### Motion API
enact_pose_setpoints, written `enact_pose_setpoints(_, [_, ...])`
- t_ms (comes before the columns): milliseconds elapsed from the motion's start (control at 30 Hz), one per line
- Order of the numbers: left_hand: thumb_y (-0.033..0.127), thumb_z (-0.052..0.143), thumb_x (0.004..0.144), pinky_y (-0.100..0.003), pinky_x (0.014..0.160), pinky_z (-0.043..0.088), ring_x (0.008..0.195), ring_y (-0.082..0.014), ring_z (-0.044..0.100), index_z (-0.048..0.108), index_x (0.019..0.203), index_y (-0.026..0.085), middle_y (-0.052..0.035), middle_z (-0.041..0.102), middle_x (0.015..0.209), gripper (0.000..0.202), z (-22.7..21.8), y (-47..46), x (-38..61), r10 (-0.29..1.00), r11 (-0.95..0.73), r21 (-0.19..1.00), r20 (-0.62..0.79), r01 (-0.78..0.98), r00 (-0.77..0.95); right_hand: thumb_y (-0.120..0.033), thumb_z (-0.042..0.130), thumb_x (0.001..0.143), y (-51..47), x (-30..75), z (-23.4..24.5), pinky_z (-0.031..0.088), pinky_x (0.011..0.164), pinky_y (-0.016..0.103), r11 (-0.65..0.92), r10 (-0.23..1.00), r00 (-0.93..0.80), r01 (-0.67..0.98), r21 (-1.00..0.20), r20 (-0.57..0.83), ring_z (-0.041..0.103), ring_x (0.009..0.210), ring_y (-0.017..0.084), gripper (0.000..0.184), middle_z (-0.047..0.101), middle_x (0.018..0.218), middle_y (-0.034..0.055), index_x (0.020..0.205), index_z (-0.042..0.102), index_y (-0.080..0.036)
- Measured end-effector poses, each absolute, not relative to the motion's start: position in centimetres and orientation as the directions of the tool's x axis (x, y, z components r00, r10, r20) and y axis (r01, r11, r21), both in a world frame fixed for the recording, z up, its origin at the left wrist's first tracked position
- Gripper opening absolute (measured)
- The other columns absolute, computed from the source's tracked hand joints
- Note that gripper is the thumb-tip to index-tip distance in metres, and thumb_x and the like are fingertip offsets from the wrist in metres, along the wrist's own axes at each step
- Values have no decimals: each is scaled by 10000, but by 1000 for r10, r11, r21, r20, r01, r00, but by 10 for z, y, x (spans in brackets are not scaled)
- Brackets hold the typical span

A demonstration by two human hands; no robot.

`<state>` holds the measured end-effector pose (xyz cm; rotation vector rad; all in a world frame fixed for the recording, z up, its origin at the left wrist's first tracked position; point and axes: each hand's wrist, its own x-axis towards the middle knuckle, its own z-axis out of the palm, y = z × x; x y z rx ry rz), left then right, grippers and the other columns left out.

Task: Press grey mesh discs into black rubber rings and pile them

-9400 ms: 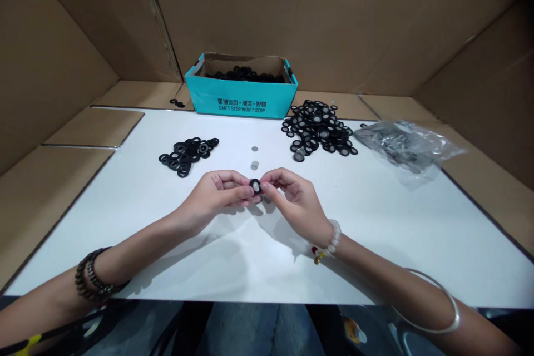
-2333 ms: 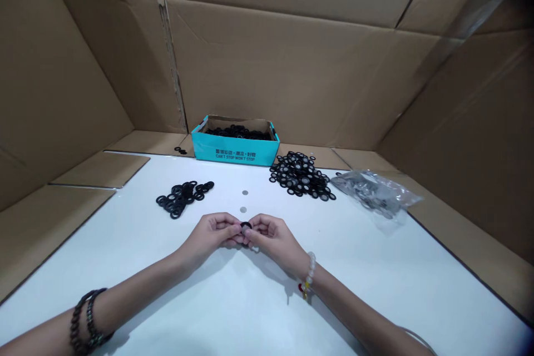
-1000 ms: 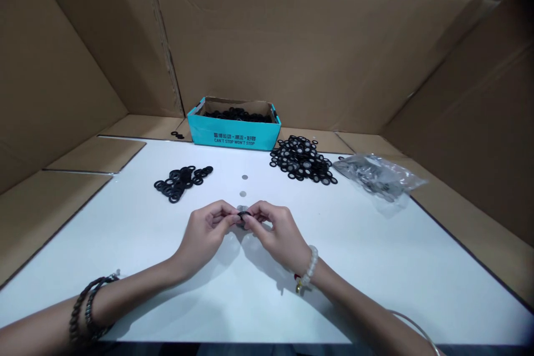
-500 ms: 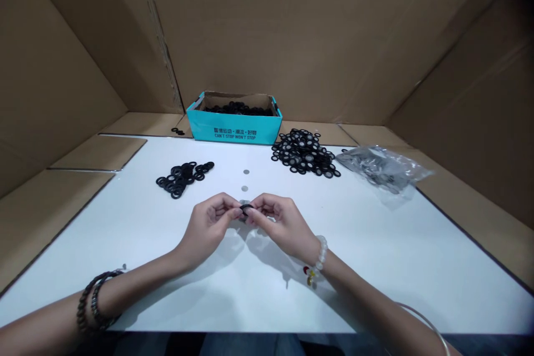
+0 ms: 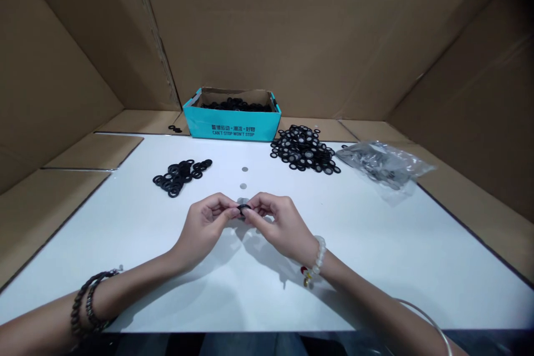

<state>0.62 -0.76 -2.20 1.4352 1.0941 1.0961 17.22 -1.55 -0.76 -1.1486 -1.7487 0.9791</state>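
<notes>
Between my two hands, a little above the white table (image 5: pixel 317 289), is a small black ring (image 5: pixel 243 207). My left hand (image 5: pixel 211 222) pinches its left side with thumb and forefinger. The thumb and fingers of my right hand (image 5: pixel 273 219) close on its right side. Whether a disc sits inside the ring is hidden by my fingertips. Just behind the fingers, partly covered, lie grey mesh-like discs (image 5: pixel 242 200). Farther back are two single grey discs, the nearer disc (image 5: pixel 243 186) and the farther disc (image 5: pixel 245 169).
A loose pile of black rings (image 5: pixel 177 175) lies left of centre. To the right rises a bigger heap of rings with grey centres (image 5: pixel 302 150), beside a clear plastic bag (image 5: pixel 384 164) of grey discs. A turquoise box (image 5: pixel 231 122) of black pieces stands at the back; cardboard walls (image 5: pixel 271 28) surround the table.
The camera view has shifted slightly. Both hands keep their pinch on the black ring, with hardly any movement of the fingers.
</notes>
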Motion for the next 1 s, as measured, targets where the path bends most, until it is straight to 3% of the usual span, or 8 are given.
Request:
enact_pose_setpoints(167, [262, 642, 772, -247, 657, 483, 698, -155, 626, 640, 727, 144, -27, 674, 707, 126, -26, -5, 5, 966, -56, 987, 15, 152, 257, -163, 563, 791, -12, 177, -9, 420, 542, 233, 274, 946, -285, 450, -850, 154, 554, 564, 114, 128, 615, 601, 9, 667, 589, -153])
enact_pose_setpoints(233, [277, 642, 773, -246, 639, 471, 683, -154, 623, 645, 729, 134, -37, 677, 700, 150, -25, -4, 6, 946, -16, 983, -45, 185, 320, -159, 573, 786, -8, 181, -10, 424, 527, 226, 177, 946, -324, 440, -880, 29, 556, 545, 108, 135, 611, 578, 7, 652, 588, -150])
enact_pose_setpoints(367, [322, 667, 752, -237, 604, 459, 667, -154, 630, 640, 742, 127, -54, 692, 713, 197, -18, -1, 6, 915, 97, 979, -159, 180, 371, -232, 621, 778, 0, 185, -9, 449, 505, 212, -88, 914, -361, 268, -959, -184, 578, 535, 99, 136, 632, 597, 17, 681, 603, -137])
enact_pose_setpoints(467, [345, 713, 706, -226, 613, 462, 699, -156, 644, 627, 744, 130, -59, 706, 728, 235, -11, 2, 5, 906, 233, 968, -251, 93, 342, -312, 696, 723, 2, 186, -9, 457, 521, 210, -157, 920, -341, 136, -978, -195, 578, 533, 88, 204, 641, 605, 13, 693, 601, -133])
enact_pose_setpoints(667, [355, 742, 682, -197, 590, 436, 632, -107, 620, 636, 743, 132, -48, 712, 727, 255, -7, 6, 3, 867, 377, 926, -359, 16, 346, -446, 680, 720, 3, 188, -12, 472, 599, 218, -216, 904, -382, -15, -976, -194, 594, 571, 76, 323, 665, 654, 25, 716, 620, -128])
enact_pose_setpoints(867, [345, 746, 678, -211, 625, 449, 712, -135, 650, 634, 744, 140, -48, 714, 745, 242, -11, 6, 2, 847, 387, 922, -362, 15, 388, -430, 678, 728, 4, 187, -16, 447, 581, 225, -196, 919, -352, -18, -980, -177, 567, 556, 77, 303, 649, 636, 15, 724, 614, -133])
enact_pose_setpoints(1000, [351, 743, 674, -221, 591, 442, 616, -121, 625, 625, 701, 129, -54, 710, 703, 253, -12, 4, 4, 826, 341, 932, -359, 120, 434, -448, 638, 754, 4, 183, -18, 380, 513, 216, -161, 936, -313, 21, -987, -159, 510, 513, 72, 315, 601, 584, -6, 717, 600, -137])
